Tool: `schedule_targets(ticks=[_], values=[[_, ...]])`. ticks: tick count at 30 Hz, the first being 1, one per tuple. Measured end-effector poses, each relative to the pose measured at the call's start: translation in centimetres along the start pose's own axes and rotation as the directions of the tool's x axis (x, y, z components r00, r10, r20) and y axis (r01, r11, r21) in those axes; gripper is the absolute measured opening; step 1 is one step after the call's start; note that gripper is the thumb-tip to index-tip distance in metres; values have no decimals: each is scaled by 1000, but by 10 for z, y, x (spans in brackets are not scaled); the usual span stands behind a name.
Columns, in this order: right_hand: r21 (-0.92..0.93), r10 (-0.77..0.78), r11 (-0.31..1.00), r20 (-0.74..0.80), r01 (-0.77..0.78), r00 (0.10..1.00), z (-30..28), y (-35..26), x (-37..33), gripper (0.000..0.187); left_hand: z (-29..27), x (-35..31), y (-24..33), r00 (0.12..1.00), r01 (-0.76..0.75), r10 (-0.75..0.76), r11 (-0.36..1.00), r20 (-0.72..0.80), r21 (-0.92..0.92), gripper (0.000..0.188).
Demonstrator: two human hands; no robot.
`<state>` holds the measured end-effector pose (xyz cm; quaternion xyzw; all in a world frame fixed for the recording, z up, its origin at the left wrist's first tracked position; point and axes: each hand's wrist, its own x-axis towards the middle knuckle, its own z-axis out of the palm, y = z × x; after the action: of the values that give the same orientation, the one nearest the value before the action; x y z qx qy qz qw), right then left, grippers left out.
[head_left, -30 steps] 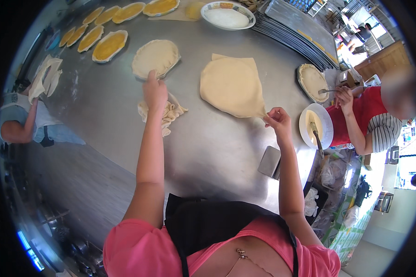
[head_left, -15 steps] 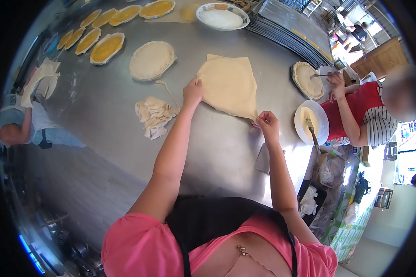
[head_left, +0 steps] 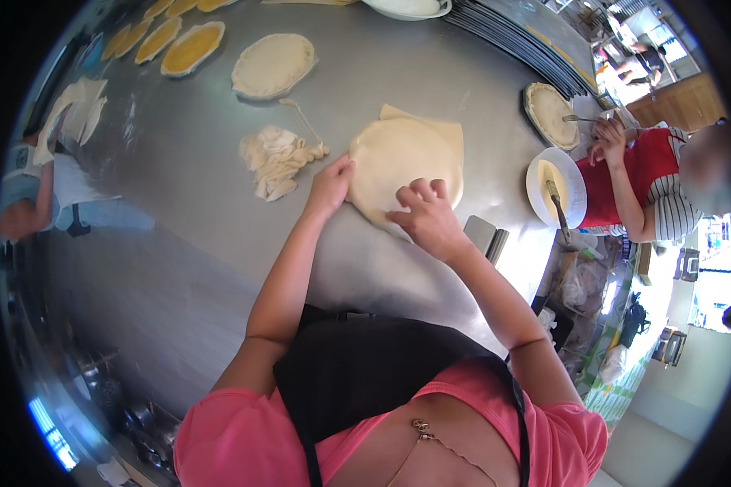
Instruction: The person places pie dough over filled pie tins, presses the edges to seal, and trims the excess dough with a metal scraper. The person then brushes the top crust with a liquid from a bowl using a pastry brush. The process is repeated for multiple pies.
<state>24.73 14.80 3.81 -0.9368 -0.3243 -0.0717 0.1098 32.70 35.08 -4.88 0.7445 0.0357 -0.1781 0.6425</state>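
Note:
A pale sheet of dough (head_left: 398,166) covers a round pie in front of me, its loose corners reaching past the rim at the far and right sides. My left hand (head_left: 330,185) grips the pie's left edge, thumb along the rim. Over the near edge is my right hand (head_left: 430,217), fingers bent and apart, thumb close to the rim; whether its fingertips touch the dough I cannot tell. Left of the pie lies a crumpled heap of dough scraps (head_left: 276,162), a thin strip trailing from it. A metal dough scraper (head_left: 481,235) rests right of my right hand.
A dough-covered pie (head_left: 274,66) sits beyond the scraps; yellow-filled pies (head_left: 192,49) stand far left. At right, a co-worker's hand (head_left: 609,142) holds a fork at another pie (head_left: 551,116), near a white bowl (head_left: 538,185) with a brush. Stacked trays (head_left: 516,53) are behind. Another person handles dough (head_left: 81,114) at left.
My right hand has let go of the dough's stretched near-right corner and moved left over the pie's near edge. My left hand keeps its hold on the left edge. The whole view has shifted.

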Motion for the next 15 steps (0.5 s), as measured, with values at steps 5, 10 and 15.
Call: schedule_targets(ticks=[5, 10, 15], values=[[2, -186, 982, 131, 187, 974, 3, -17, 3, 14, 0, -45, 0, 996, -64, 72, 984, -43, 168, 40], [-90, -202, 966, 313, 241, 928, -3, -24, 8, 12, -12, -79, 7, 982, 181, -185, 981, 46, 75, 46], [-108, -178, 972, 241, 208, 954, 7, -33, 17, 12, -27, -120, -3, 981, 191, -191, 962, 22, -197, 48]])
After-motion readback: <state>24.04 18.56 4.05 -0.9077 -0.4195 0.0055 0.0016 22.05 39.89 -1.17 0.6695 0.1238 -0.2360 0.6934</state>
